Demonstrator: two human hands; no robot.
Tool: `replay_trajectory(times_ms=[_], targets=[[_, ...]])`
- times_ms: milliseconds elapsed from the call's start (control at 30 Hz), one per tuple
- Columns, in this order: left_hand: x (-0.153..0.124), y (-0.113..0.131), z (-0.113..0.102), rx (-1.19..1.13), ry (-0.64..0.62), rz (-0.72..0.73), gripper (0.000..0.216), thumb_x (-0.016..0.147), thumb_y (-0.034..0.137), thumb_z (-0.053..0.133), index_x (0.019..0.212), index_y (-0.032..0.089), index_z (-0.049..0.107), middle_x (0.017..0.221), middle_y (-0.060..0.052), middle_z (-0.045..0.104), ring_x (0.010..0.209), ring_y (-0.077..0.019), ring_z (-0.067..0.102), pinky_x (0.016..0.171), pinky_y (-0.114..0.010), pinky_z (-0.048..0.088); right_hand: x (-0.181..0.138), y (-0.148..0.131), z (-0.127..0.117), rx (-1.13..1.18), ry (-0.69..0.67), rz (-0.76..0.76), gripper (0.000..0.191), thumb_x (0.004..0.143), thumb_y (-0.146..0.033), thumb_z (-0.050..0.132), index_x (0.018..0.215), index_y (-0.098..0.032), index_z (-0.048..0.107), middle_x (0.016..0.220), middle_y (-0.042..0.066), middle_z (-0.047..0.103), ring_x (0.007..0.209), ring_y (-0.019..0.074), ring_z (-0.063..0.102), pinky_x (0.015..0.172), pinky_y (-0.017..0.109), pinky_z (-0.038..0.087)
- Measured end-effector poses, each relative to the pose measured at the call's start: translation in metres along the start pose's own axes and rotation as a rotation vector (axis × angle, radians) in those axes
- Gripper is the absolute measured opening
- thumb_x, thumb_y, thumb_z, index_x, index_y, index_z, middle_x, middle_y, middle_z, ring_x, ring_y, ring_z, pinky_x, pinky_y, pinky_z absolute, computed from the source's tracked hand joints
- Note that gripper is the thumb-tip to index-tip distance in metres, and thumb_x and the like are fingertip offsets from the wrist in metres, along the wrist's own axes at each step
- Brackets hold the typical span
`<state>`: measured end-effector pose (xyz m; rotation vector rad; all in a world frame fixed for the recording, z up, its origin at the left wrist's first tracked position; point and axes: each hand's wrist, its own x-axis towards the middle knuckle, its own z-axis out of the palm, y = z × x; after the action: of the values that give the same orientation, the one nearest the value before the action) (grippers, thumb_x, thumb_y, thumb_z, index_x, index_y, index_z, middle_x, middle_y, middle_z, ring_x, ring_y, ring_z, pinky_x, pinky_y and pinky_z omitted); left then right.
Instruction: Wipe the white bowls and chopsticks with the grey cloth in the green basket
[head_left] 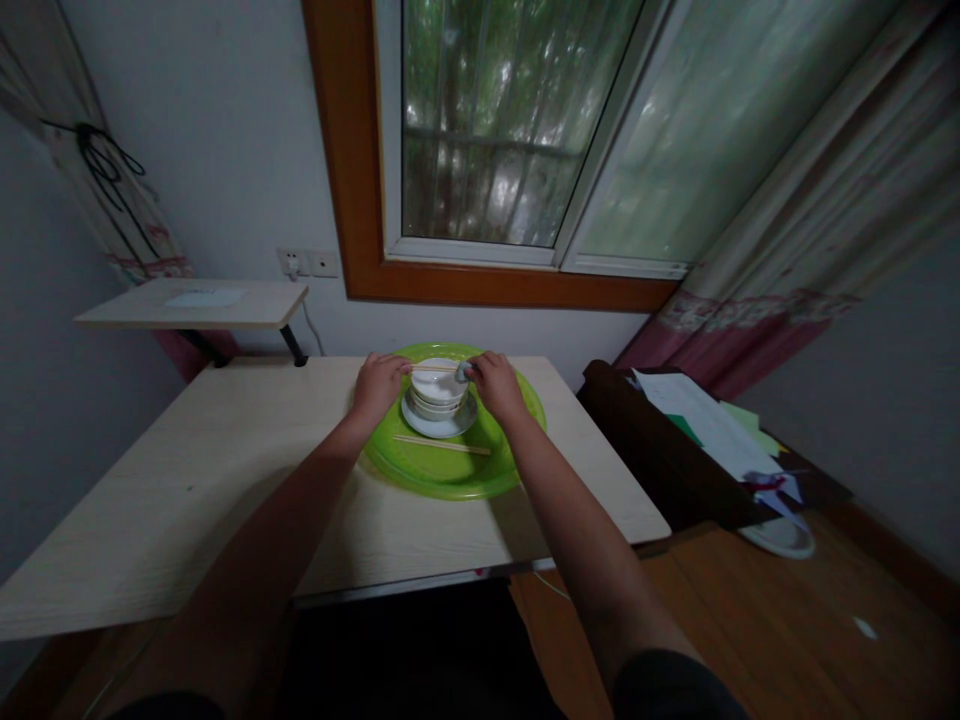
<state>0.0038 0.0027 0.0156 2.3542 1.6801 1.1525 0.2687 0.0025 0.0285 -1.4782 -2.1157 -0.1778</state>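
Observation:
A round green tray lies at the far side of a pale wooden table. On it stands a stack of white bowls on a white saucer. One chopstick rests across the top bowl; another chopstick lies on the tray in front of the saucer. My left hand is at the bowls' left side, fingers curled by the chopstick's end. My right hand is at the right side, fingers pinched at the other end of that chopstick and the bowl's rim.
A small side shelf with a paper stands at the back left by a wall socket. A dark low cabinet with papers is to the right, a white dish on the wooden floor beside it. Window and curtains behind.

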Motion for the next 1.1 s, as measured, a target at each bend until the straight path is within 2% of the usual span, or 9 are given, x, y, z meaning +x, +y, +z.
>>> replay_trajectory(times_ms=[133,333,433,633,733,867,1100], targets=[[-0.001,0.003,0.002,-0.011,-0.047,0.044,0.028,0.100,0.026,0.056,0.105,0.021,0.083,0.112,-0.009,0.081,0.107,-0.0289,0.065,0.101,-0.044,0.048,-0.001,-0.009,0.000,-0.014,-0.037,-0.074,0.022,0.104,-0.027,0.060,0.118,-0.019,0.075,0.117,0.012,0.073,0.110,0.0282,0.059,0.092,0.037,0.042],[-0.008,0.015,0.003,0.040,-0.150,0.202,0.022,0.097,0.026,0.063,0.106,0.027,0.083,0.106,-0.008,0.080,0.110,-0.0287,0.064,0.103,-0.047,0.046,-0.005,-0.036,0.005,-0.014,-0.140,-0.298,0.023,0.105,-0.029,0.060,0.121,-0.020,0.074,0.117,0.011,0.073,0.112,0.0269,0.060,0.094,0.037,0.041],[-0.008,0.015,0.002,0.046,-0.127,0.177,0.023,0.097,0.026,0.062,0.107,0.027,0.083,0.107,-0.008,0.080,0.109,-0.0289,0.065,0.101,-0.046,0.046,-0.004,-0.036,0.005,-0.010,-0.126,-0.283,0.024,0.105,-0.029,0.060,0.122,-0.021,0.074,0.117,0.011,0.074,0.111,0.0270,0.061,0.095,0.037,0.042],[-0.003,0.003,0.001,0.011,0.007,0.040,0.030,0.102,0.026,0.054,0.107,0.021,0.083,0.115,-0.009,0.081,0.106,-0.0295,0.065,0.101,-0.045,0.047,-0.001,-0.006,0.000,0.027,-0.026,-0.042,0.024,0.104,-0.024,0.058,0.121,-0.018,0.075,0.117,0.013,0.074,0.110,0.0282,0.062,0.094,0.037,0.044],[-0.001,0.000,0.001,0.010,0.034,0.007,0.030,0.101,0.023,0.052,0.104,0.022,0.082,0.113,-0.008,0.081,0.104,-0.0286,0.066,0.101,-0.045,0.047,0.000,0.002,-0.002,0.052,-0.003,0.014,0.025,0.104,-0.023,0.058,0.120,-0.016,0.075,0.115,0.013,0.074,0.108,0.0283,0.061,0.094,0.037,0.045],[-0.001,0.001,0.001,-0.005,0.030,0.023,0.029,0.101,0.025,0.054,0.103,0.022,0.083,0.111,-0.008,0.081,0.105,-0.0282,0.066,0.100,-0.043,0.048,-0.001,0.000,-0.002,0.044,0.003,-0.035,0.024,0.104,-0.024,0.058,0.118,-0.017,0.076,0.115,0.013,0.074,0.107,0.0283,0.061,0.093,0.037,0.044],[-0.004,0.007,0.005,-0.028,-0.091,0.218,0.023,0.098,0.024,0.062,0.103,0.024,0.084,0.103,-0.006,0.082,0.100,-0.0263,0.067,0.096,-0.042,0.050,-0.003,-0.026,0.008,0.041,-0.085,-0.281,0.023,0.104,-0.027,0.062,0.121,-0.020,0.075,0.116,0.011,0.074,0.109,0.0268,0.061,0.094,0.037,0.042]])
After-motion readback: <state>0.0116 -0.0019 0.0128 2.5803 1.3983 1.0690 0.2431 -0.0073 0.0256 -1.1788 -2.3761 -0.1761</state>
